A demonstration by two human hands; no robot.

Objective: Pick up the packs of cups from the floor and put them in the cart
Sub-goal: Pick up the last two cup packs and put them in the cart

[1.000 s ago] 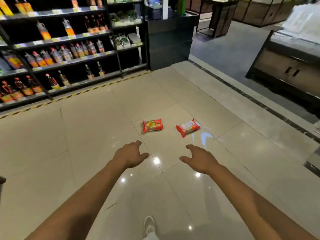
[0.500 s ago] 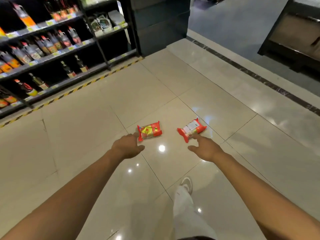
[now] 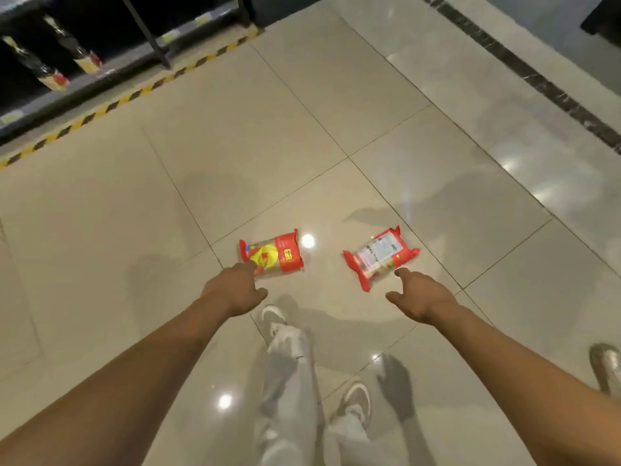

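Two packs (red) on floor | left hand (image 3: 235,290) covers left pack (image 3: 274,253) corner, grip unclear | right hand (image 3: 420,295) spread wide

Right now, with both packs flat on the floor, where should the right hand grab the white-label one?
Grip the white-label pack across its middle, from above. It lies flat and slanted, with flared red ends, so the right hand, open just short of it, could probably pinch its long sides.
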